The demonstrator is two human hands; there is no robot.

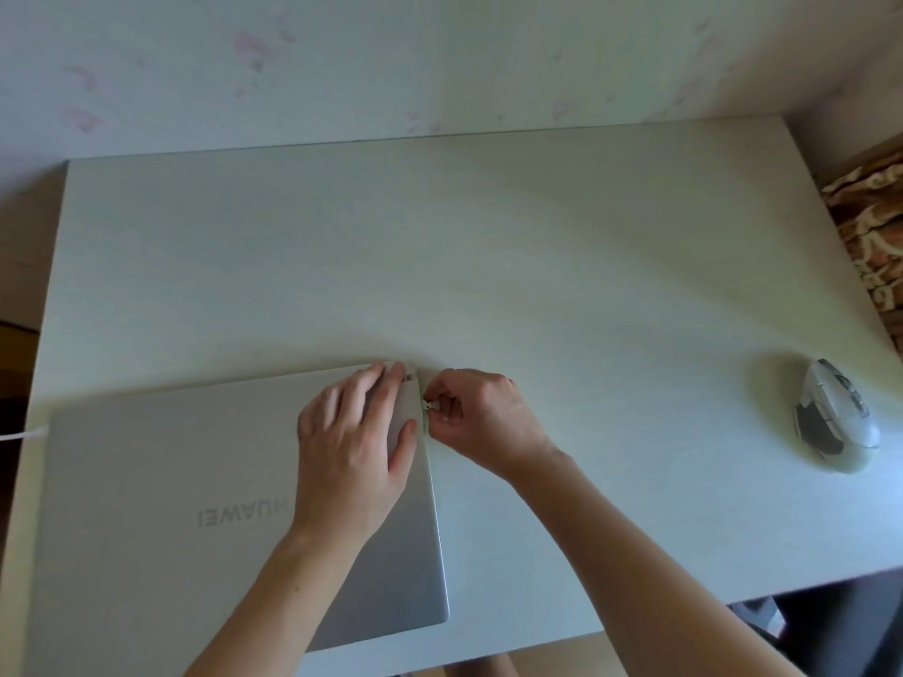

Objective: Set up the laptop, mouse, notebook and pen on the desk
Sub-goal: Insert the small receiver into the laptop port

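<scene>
A closed silver laptop (171, 481) lies flat on the near left of the white desk (488, 261), its logo facing me upside down. My left hand (354, 447) rests flat on the lid's far right corner, fingers spread. My right hand (481, 417) pinches a small USB plug (430, 406) against the laptop's right edge. A white and grey mouse (835, 408) sits far to the right near the desk's edge. No notebook or pen is in view.
A white cable (22, 434) runs off from the laptop's left side. A wallpapered wall stands behind the desk. Brown patterned fabric (870, 232) lies beyond the desk's right edge, and a dark object (830, 623) sits below the near right corner.
</scene>
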